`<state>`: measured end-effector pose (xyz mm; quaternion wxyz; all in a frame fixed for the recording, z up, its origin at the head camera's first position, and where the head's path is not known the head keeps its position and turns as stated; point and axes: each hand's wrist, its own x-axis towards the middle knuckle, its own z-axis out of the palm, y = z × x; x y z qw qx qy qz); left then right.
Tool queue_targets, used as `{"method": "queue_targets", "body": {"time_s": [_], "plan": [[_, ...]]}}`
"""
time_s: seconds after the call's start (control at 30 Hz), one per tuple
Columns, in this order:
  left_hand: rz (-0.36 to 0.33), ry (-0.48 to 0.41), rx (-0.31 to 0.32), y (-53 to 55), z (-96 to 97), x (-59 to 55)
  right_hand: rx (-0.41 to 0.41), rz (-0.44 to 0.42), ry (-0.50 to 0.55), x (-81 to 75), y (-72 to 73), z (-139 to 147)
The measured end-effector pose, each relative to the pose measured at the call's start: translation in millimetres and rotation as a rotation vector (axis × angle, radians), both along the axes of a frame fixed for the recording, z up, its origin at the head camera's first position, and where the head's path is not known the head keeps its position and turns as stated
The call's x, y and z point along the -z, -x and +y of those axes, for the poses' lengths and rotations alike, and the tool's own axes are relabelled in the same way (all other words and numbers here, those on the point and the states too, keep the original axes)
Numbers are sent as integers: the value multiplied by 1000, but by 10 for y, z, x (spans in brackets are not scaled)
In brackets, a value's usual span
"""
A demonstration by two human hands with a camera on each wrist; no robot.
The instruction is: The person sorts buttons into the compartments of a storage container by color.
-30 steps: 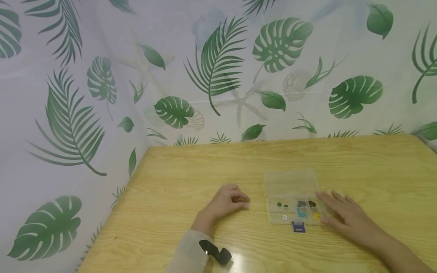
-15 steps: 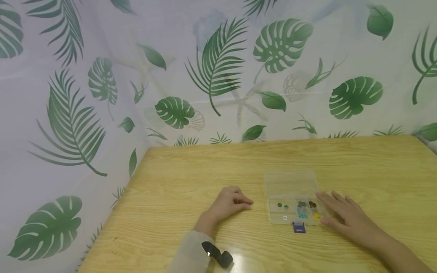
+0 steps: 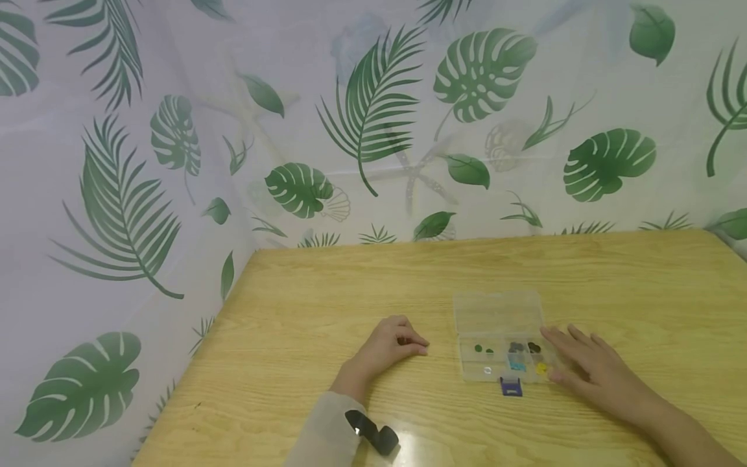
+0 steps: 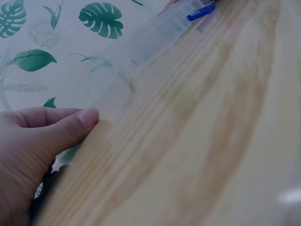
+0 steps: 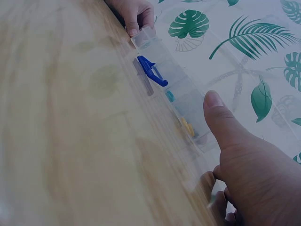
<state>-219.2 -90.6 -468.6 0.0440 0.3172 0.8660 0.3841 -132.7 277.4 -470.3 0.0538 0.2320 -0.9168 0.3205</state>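
A clear plastic compartment box (image 3: 471,378) lies on the table with its see-through lid (image 3: 496,312) folded back. Inside are small button-like pieces: green (image 3: 478,348), a clear ring (image 3: 487,370), blue (image 3: 516,366), yellow (image 3: 541,368), plus grey and dark ones. A blue latch (image 3: 511,387) hangs at the front. To the left of the box, my left hand (image 3: 386,344) rests on the table, fingers loosely curled, thumb against the index finger; nothing shows between them. My right hand (image 3: 601,373) lies at the box's right end, fingers extended, fingertips beside or against its wall.
The wood-grain table (image 3: 350,285) reaches back to a leaf-printed curtain (image 3: 373,130), which also runs along the left side. A black strap (image 3: 379,438) sits at the left sleeve cuff (image 3: 323,431).
My left hand shifts slightly toward the box and then slightly back. The right hand and the box stay where they were.
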Motion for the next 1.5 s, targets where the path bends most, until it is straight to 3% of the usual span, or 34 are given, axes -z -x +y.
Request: {"method": "queue_targets", "body": {"time_s": [0.23,0.77,1.13,1.5], "plan": [[-3,-8,0,5,13,3,-4,1,9,-7,2,1],[-60,-30,-74,-20,23,-13,2,-4,-7,-15,-3,-9],[-8,-74,-125,-49,41,-137,-7,-1,-1,-16,-3,-6],[94,-109,-121,-36,146,-210,7,-12,-3,-21,-5,-10]]}}
